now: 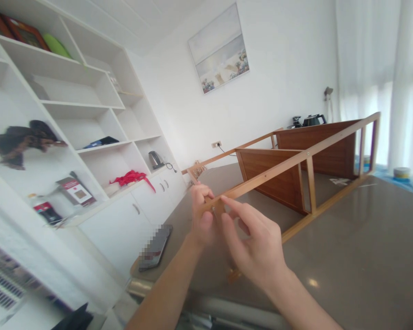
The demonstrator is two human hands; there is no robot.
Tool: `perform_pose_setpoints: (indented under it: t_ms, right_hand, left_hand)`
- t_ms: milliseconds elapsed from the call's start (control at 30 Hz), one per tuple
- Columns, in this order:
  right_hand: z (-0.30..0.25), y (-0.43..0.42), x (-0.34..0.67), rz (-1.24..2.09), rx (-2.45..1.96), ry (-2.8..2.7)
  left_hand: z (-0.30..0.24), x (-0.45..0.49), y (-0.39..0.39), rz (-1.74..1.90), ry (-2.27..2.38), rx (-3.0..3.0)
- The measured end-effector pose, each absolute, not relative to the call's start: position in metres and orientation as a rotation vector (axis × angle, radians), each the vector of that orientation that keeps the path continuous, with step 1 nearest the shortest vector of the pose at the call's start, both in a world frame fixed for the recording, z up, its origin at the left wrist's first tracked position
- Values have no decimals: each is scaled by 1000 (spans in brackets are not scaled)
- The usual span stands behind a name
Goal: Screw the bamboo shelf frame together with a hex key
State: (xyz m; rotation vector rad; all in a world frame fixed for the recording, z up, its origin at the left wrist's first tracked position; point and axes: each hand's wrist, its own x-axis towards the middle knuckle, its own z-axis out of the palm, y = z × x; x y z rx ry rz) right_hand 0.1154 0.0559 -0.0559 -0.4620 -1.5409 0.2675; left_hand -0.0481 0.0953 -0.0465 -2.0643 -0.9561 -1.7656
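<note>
While the left hand (201, 215) grips the end of a long light-wood rail (261, 177) running toward 2 o'clock, the part-open right hand (256, 243) touches the rail beside it.

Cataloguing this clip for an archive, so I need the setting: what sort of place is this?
Probably a room in a home or small office: white built-in shelves over cupboards, a kettle on a shelf, and a framed painting on the wall.

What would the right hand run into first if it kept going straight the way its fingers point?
The right hand would probably meet the wooden rail first, close to where the left hand holds it, though depth is hard to judge.
</note>
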Motion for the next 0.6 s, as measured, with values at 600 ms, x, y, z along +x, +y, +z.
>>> perform_pose_setpoints:
  t_ms: [600]
  right_hand:
    - [-78,49,139,693,-589,-1475]
  left_hand:
    - [-38,-38,84,-1806,-991,-2051]
